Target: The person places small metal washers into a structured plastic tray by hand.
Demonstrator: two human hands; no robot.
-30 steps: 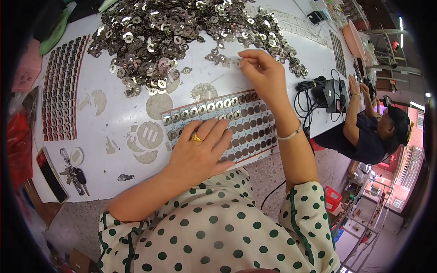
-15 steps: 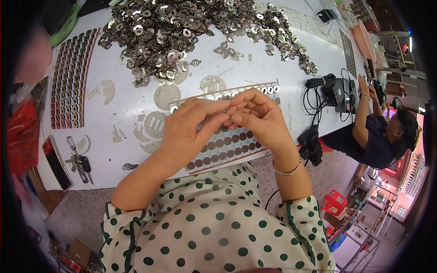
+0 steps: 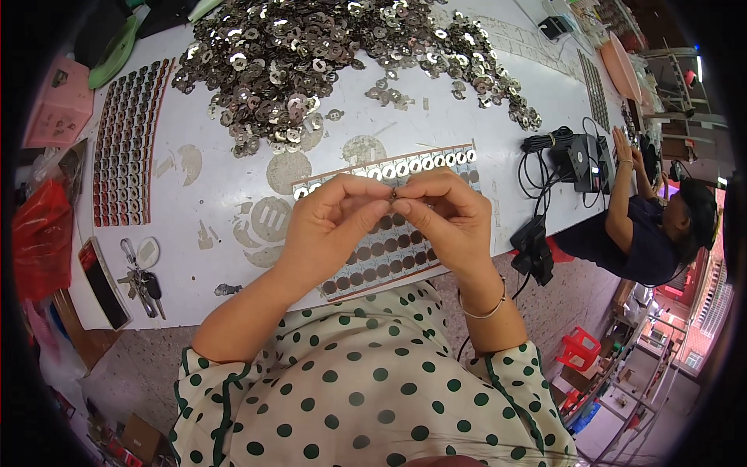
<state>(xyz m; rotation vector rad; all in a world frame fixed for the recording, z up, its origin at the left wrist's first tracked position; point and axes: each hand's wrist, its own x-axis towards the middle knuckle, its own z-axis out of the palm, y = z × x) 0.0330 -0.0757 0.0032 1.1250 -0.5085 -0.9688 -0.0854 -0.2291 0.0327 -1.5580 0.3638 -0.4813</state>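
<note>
My left hand (image 3: 331, 222) and my right hand (image 3: 451, 214) meet over a sheet of joined small circuit boards (image 3: 389, 255). Thumb and forefinger of each are pinched together, tip to tip, around a tiny dark metal piece (image 3: 394, 194) mostly covered by the fingertips. Along the sheet's far row lie shiny metal rings (image 3: 401, 167); the nearer rows show bare brown circles. My hands hide the sheet's middle. Beyond them a large heap of loose slotted metal discs (image 3: 268, 66) spreads over the white table (image 3: 183, 257).
A filled board sheet (image 3: 128, 148) lies at the left, with keys (image 3: 142, 284) and a dark flat case (image 3: 101, 284) nearer. A black power box with cables (image 3: 580, 163) stands at the right. Another person (image 3: 634, 233) works at the right beyond it.
My right hand has turned and lowered slightly, and both hands' fingertips now meet around the small piece. More of the far row of rings is uncovered. The view has shifted a little.
</note>
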